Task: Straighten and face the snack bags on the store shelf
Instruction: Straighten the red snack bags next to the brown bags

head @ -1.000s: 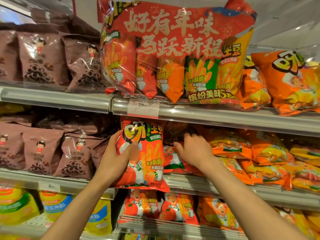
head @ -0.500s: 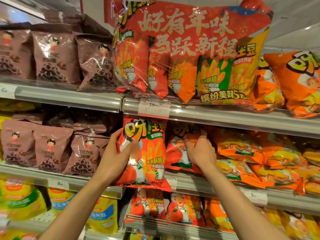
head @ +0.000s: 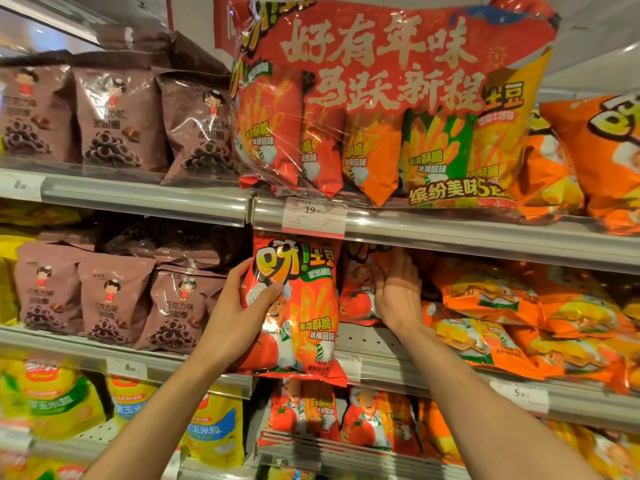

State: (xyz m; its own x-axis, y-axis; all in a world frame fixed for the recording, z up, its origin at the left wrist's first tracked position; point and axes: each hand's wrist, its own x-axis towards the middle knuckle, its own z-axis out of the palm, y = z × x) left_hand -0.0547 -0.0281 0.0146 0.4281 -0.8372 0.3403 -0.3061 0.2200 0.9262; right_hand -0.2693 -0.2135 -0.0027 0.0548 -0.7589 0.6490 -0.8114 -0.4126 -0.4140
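Gripping an upright red snack bag (head: pixel 301 306), left hand (head: pixel 239 306); right hand (head: pixel 398 296), fingers relaxed, touching second bag (head: pixel 356 292).

Both your bare forearms reach up and forward from the bottom of the view. Your left hand (head: pixel 239 303) is curled, thumb across the front and fingers wrapped round the side of what it holds. Your right hand (head: pixel 398 292) is raised, back toward you, fingers extended upward, fingertips hidden.
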